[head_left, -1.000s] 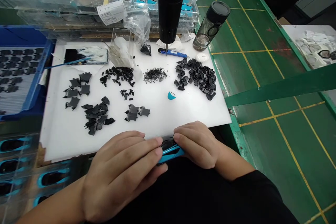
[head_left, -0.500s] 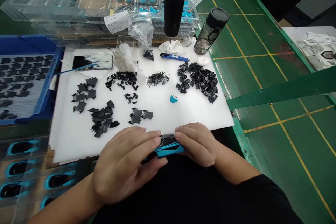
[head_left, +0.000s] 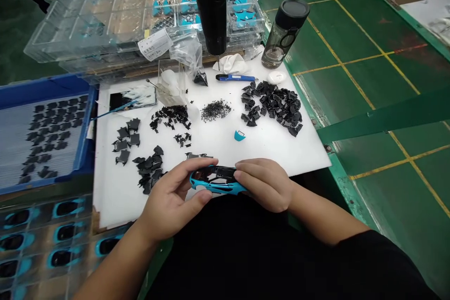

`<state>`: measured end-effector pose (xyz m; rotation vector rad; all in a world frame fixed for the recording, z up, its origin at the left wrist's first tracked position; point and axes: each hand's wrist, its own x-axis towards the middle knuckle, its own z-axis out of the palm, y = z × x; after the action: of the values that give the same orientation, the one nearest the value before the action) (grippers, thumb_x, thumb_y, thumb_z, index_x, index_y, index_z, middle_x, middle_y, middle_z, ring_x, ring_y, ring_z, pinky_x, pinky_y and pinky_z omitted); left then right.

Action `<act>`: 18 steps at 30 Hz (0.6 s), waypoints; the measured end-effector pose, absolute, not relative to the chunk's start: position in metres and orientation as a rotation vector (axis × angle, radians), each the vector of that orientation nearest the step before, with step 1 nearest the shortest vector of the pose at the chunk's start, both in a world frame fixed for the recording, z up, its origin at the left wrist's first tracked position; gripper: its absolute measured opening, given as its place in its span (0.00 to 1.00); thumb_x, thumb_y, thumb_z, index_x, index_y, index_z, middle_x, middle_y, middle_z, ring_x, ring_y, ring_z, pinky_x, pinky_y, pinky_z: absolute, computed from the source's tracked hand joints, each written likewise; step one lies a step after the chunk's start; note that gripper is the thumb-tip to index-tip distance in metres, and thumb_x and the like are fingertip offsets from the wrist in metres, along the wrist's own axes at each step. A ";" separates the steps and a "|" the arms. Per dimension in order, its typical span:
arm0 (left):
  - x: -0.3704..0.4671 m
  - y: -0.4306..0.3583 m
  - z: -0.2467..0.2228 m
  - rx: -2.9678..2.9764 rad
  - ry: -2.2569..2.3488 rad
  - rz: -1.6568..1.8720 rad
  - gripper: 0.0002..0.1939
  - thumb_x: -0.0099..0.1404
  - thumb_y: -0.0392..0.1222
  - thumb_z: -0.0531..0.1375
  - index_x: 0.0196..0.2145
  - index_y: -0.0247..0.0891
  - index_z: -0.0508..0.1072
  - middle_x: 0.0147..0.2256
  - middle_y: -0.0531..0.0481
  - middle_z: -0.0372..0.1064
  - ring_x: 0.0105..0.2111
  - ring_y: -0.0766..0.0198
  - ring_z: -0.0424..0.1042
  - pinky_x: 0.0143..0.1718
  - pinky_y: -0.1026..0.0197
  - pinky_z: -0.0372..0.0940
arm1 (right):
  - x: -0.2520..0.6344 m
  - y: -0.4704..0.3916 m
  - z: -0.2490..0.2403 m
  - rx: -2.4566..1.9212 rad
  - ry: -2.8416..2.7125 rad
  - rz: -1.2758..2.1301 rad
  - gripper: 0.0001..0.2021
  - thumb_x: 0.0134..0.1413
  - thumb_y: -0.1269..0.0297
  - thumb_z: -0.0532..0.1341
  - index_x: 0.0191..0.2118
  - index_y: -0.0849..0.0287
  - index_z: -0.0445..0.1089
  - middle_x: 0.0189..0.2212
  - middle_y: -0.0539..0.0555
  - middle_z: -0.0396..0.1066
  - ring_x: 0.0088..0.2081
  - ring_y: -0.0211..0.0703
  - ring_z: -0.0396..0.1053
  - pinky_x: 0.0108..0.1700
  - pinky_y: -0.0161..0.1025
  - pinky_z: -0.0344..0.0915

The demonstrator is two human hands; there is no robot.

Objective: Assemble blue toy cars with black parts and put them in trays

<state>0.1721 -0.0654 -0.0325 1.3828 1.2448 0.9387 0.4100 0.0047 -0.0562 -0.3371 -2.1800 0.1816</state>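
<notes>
A blue and black toy car body lies between my two hands, just over the near edge of the white work board. My left hand grips one end, thumb along the lower side and fingers over the top. At the other end my right hand is closed, its fingers covering that end of the car. Beyond the hands lies a small blue part. Dark grey plates are partly hidden behind the car, and a heap of black rounded pieces lies near my left hand.
Piles of black parts and tiny black pins cover the board, with a blue cutter behind. A black electric screwdriver hangs above. A bottle stands back right; a blue tray and clear trays flank the board.
The toy car body has been turned so its black top and blue side show more. My left hand has opened its grip somewhat around it. The whole view has shifted.
</notes>
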 end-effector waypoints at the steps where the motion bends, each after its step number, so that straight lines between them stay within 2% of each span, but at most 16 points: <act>1: 0.172 -0.064 -0.033 1.345 1.219 0.939 0.23 0.65 0.41 0.64 0.57 0.39 0.70 0.56 0.38 0.70 0.56 0.49 0.72 0.54 0.50 0.73 | 0.410 0.005 -0.054 -0.334 -2.192 0.193 0.11 0.64 0.75 0.55 0.49 0.70 0.69 0.38 0.64 0.76 0.44 0.49 0.77 0.41 0.42 0.78; 8: 0.173 -0.056 -0.039 1.140 1.049 0.951 0.21 0.66 0.42 0.63 0.56 0.39 0.70 0.56 0.37 0.71 0.52 0.52 0.75 0.49 0.55 0.75 | 0.407 0.009 -0.039 -0.344 -2.198 0.163 0.10 0.65 0.75 0.53 0.45 0.67 0.71 0.34 0.63 0.77 0.38 0.47 0.77 0.38 0.41 0.78; 13: 0.176 -0.054 -0.048 0.989 0.919 0.949 0.21 0.66 0.46 0.64 0.55 0.41 0.72 0.55 0.38 0.71 0.52 0.51 0.75 0.50 0.53 0.74 | 0.402 0.010 -0.033 -0.326 -2.153 0.103 0.08 0.63 0.76 0.55 0.42 0.72 0.72 0.32 0.65 0.77 0.34 0.48 0.76 0.34 0.42 0.78; 18: 0.185 -0.051 -0.048 0.851 0.914 1.003 0.22 0.64 0.55 0.63 0.50 0.37 0.74 0.49 0.37 0.74 0.48 0.51 0.76 0.48 0.51 0.74 | 0.399 0.012 -0.029 -0.310 -2.193 0.051 0.08 0.64 0.76 0.55 0.40 0.69 0.72 0.31 0.62 0.77 0.33 0.45 0.75 0.32 0.41 0.78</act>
<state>0.1853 -0.0510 -0.0478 0.8514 0.9137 1.0031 0.3986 0.0119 -0.0294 -0.3098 -2.1932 0.0511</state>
